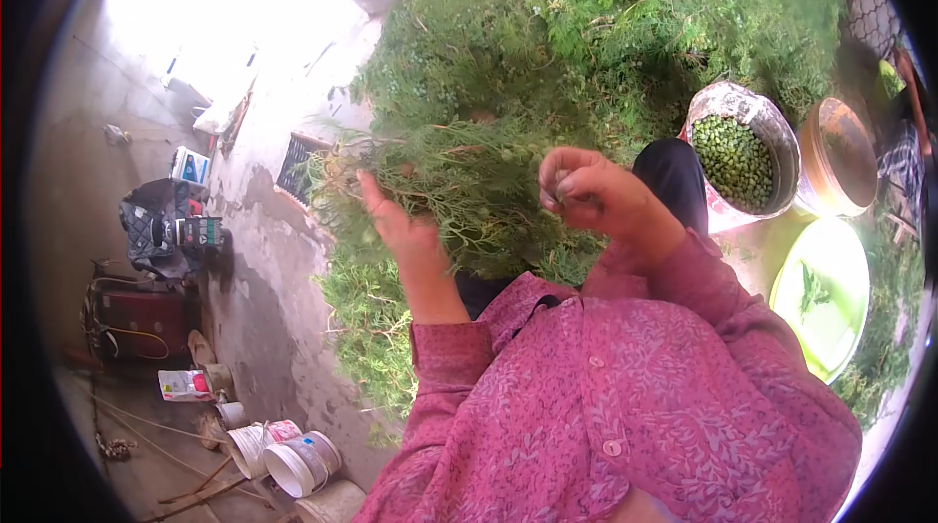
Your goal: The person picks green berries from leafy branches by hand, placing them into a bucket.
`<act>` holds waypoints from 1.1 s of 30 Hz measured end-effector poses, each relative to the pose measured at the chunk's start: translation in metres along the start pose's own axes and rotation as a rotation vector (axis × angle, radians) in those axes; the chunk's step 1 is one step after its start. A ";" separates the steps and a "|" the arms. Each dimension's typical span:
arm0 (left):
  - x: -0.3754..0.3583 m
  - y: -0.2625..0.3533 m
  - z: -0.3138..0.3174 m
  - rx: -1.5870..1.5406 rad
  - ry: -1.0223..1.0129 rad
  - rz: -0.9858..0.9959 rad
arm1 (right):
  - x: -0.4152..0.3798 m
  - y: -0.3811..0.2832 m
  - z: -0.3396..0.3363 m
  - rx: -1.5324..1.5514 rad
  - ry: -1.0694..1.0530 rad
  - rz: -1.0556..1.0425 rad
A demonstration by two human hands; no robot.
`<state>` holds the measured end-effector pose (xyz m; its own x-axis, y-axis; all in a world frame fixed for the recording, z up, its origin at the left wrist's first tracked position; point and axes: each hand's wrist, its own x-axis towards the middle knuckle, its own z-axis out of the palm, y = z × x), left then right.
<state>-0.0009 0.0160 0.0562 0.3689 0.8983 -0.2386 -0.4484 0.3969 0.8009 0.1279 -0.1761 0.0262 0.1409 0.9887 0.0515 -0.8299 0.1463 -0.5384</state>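
Note:
My left hand [399,222] is closed on a leafy evergreen branch [459,181] with fine, scaly green sprays, which lies across my lap. The branch's stem end points left, and its foliage hides part of my fingers. To the right of the branch, my right hand [598,193] is raised with its fingers curled into a pinch. What sits between those fingertips, if anything, is too small to name. Beside my right knee stands a stained white bucket [781,137] holding many small green cones [731,164].
A big heap of cut evergreen branches [596,35] spreads ahead of me. On the right are a brownish bucket [848,157] and a light green basin [838,328]. White pails [305,464], a bag [151,228] and a dark red case [147,323] lie to the left.

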 end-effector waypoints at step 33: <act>0.009 -0.013 -0.008 -0.066 -0.034 0.044 | -0.020 -0.009 0.030 -1.055 0.234 -0.134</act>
<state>0.0014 0.0205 0.0393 0.3744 0.9087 -0.1846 -0.5168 0.3698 0.7721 0.1167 -0.1963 0.0555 0.3876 0.9197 0.0623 0.0653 0.0400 -0.9971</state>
